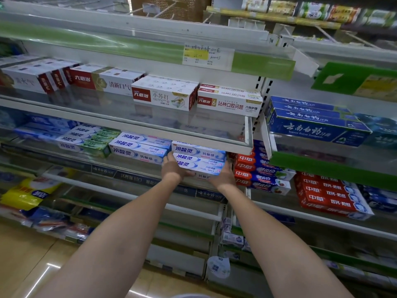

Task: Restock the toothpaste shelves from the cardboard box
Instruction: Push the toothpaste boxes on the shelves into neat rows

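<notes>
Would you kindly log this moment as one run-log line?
step: shelving | left hand: holds stack's left end | right hand: holds right end | item: blue-white toothpaste boxes | place: second shelf | source box: unseen

Shop aisle: white metal shelves (133, 195) stacked with boxed toothpaste cartons (137, 151), handwritten, probably price, label (207, 55) on shelf edge.

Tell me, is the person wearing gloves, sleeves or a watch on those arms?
No. Both arms are bare along all that shows, with no sleeve in view. The left hand and right hand have no gloves, and no watch, bracelet or ring can be seen.
</notes>
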Demonstrator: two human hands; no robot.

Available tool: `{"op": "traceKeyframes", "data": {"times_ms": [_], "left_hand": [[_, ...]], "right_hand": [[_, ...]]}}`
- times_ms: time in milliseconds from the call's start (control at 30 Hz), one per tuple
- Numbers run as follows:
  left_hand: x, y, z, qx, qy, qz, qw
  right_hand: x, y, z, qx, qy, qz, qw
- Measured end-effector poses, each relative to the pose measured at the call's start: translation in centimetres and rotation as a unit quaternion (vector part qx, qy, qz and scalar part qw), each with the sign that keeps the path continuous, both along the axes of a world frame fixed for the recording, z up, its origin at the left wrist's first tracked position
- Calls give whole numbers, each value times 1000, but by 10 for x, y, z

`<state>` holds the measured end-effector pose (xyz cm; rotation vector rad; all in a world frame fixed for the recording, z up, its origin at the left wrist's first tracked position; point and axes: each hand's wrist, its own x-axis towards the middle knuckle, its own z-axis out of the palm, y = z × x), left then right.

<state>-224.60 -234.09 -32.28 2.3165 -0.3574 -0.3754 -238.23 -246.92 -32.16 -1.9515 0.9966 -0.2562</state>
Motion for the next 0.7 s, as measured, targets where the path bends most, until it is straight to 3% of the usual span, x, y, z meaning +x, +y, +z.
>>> {"op": "traceKeyframes", "data": {"times_ms": [67, 233, 700], "left_hand": [[9, 4, -2, -71, 51, -3, 996], [21, 17, -2, -149, 130, -33, 980], [32, 22, -13, -193, 161, -77, 965]], "right_hand": [[3, -3, -4, 14, -14, -3, 1000], [4, 0, -14, 45, -46, -14, 998], [2, 4, -18, 23, -19, -23, 999]]}}
